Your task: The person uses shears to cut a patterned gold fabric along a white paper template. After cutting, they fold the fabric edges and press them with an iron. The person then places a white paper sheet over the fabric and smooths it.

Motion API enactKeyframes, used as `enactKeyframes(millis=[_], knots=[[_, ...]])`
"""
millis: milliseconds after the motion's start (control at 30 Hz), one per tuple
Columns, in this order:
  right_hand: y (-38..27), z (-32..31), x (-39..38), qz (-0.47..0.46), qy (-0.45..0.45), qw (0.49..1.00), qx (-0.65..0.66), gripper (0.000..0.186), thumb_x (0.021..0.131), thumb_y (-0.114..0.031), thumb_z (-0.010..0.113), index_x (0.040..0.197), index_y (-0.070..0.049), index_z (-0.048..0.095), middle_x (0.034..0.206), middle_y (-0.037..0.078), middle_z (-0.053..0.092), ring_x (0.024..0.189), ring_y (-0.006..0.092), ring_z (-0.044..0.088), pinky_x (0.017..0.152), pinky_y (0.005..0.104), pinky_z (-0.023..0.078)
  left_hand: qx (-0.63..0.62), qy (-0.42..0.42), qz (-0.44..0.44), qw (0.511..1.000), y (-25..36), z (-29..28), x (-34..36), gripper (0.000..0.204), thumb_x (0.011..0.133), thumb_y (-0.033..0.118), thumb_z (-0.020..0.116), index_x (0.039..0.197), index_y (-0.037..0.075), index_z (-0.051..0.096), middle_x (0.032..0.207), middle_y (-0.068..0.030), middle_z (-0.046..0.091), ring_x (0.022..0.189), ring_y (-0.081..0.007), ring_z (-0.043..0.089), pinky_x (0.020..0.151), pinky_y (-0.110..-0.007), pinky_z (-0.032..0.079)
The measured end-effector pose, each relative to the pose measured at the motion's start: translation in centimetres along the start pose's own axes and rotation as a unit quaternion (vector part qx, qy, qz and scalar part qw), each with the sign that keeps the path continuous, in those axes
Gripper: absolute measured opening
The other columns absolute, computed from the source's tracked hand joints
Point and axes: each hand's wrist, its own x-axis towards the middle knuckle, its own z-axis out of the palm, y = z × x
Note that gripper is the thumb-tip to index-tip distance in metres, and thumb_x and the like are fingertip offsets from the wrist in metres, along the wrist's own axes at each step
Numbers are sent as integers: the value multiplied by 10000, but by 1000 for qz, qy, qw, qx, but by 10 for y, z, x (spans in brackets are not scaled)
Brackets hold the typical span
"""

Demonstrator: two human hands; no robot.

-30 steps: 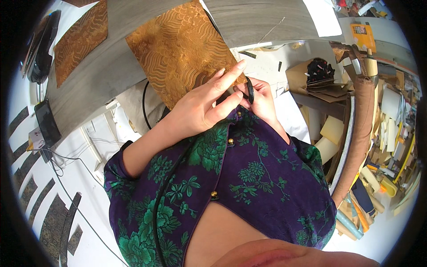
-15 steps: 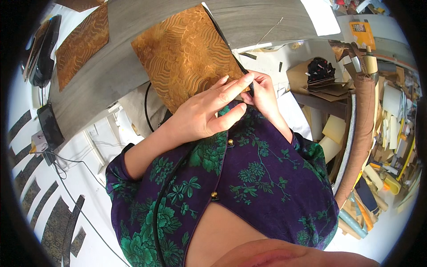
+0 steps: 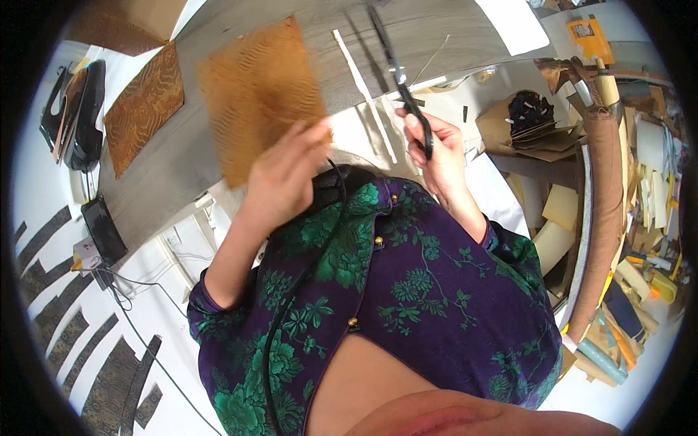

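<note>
Now swung left across the near edge of the worktop [image 3: 436, 22], the brown wavy-patterned sheet [image 3: 265, 91] should handle as light and flexible, best held by its rim, its near-right corner seemingly pinched by the blurred fingers of the left hand [image 3: 285, 178]; a cardboard box [image 3: 494, 122] appears to hold a black bundle [image 3: 529, 109]; the fingers of the right hand [image 3: 445, 156] clasp scissors [image 3: 402, 87].

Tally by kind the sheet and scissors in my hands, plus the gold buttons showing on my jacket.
Brown sheet, left hand: 1
Black scissors, right hand: 1
Gold buttons on the jacket: 3
Total: 5
</note>
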Motion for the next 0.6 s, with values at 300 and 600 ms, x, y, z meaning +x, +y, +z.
enactKeyframes(millis=[300,600], knots=[[-18,-38,-7,-157,98,983,-10,359,893,-164,648,1130,98,585,650,-52,454,449,6,320,406,176,204,250,-35,-215,943,-52,85,84,717,957,469,389,1399,-86,290,1443,-316,274,1375,-447,208,1138,-516,117],[-34,-61,-23,-272,179,945,-22,364,878,-145,658,1145,92,586,650,-60,455,460,6,314,410,182,189,-433,-141,-99,884,30,146,160,530,890,236,570,1361,39,426,1272,-172,542,1249,-298,456,1086,-388,311]])
